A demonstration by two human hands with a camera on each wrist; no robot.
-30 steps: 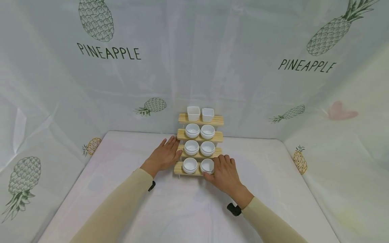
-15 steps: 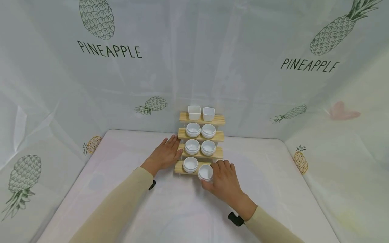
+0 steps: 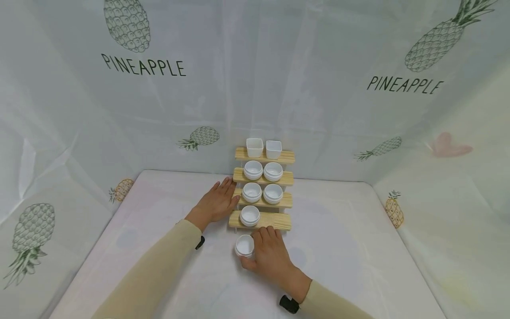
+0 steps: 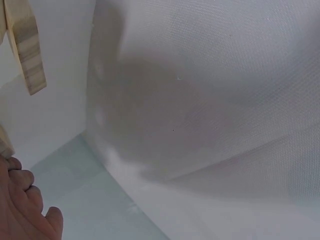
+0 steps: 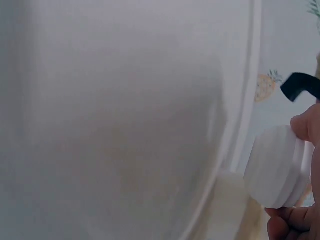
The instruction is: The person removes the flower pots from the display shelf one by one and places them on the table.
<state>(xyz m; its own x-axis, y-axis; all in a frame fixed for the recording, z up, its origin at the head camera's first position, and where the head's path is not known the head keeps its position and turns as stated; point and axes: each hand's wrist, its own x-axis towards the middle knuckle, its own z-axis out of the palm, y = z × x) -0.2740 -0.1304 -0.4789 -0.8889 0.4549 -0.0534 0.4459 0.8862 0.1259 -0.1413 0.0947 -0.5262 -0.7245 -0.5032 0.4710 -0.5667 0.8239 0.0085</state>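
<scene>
My right hand (image 3: 271,257) grasps a small white round bowl (image 3: 244,245), pinched by its side between thumb and fingers; the bowl sits at the left of that hand, rim up, in front of the tiered stand (image 3: 280,220). Right wrist view agrees: thumb on one side, fingers on the other. My left hand (image 3: 215,201) grips nothing, fingers stretched forward, resting against the stand's left side, thumb by the second tier from the bottom. Stand is just beyond my right fingertips and directly right of my left hand: four wooden tiers, stepping up away from me. Bottom tier has one round bowl (image 3: 249,215), ahead of the held one; the two middle tiers carry two round bowls each; top tier, farthest from both hands, has two square cups (image 3: 264,148), side by side. White table (image 3: 338,230) under both hands, pineapple-print cloth (image 3: 318,88) beyond. Black strap (image 3: 288,304) at my right wrist.
</scene>
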